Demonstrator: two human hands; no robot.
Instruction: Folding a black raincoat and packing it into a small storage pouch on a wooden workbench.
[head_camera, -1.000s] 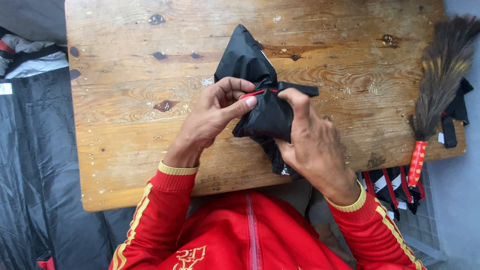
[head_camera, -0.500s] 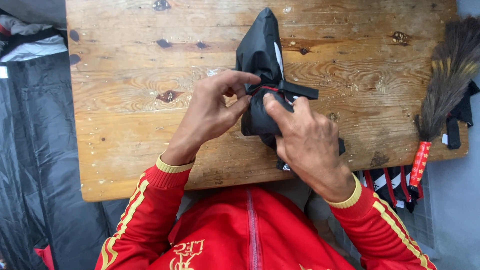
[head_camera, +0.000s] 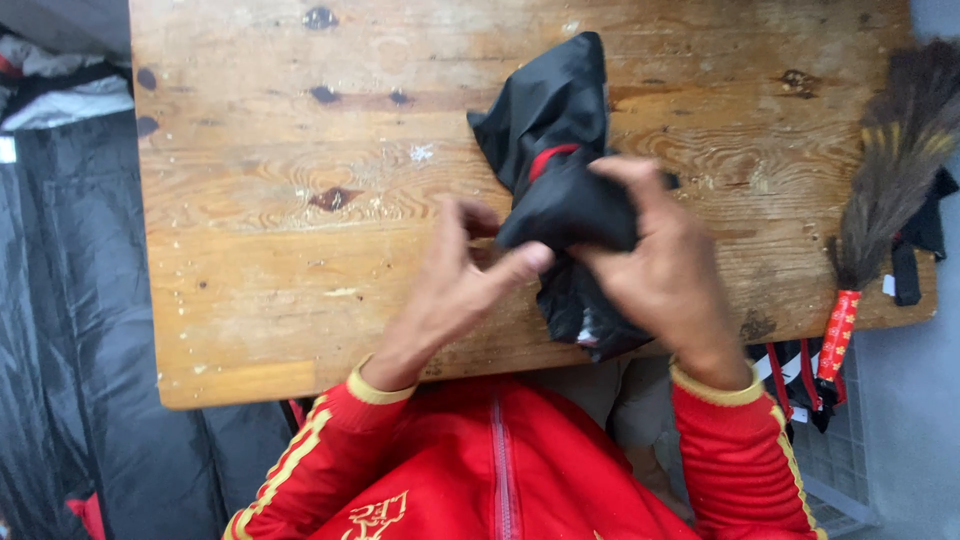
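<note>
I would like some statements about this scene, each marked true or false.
1. Both hands touch the black fabric bundle. True: the right hand grips it, and the left hand touches it with the thumb.
2. The bundle shows a red trim. True.
3. The wooden table is covered by a cloth. False: its wood is bare.
4. The feather duster lies at the table's left edge. False: at the right edge.
5. The sleeves are blue. False: red with yellow stripes.

A fabric bundle (head_camera: 560, 190) is lying on the table (head_camera: 260, 250), right of its middle, between the left hand (head_camera: 455, 290) and right hand (head_camera: 665, 275). A brush (head_camera: 885, 175) is resting along the table's right edge, over straps (head_camera: 925, 240) hanging there.
</note>
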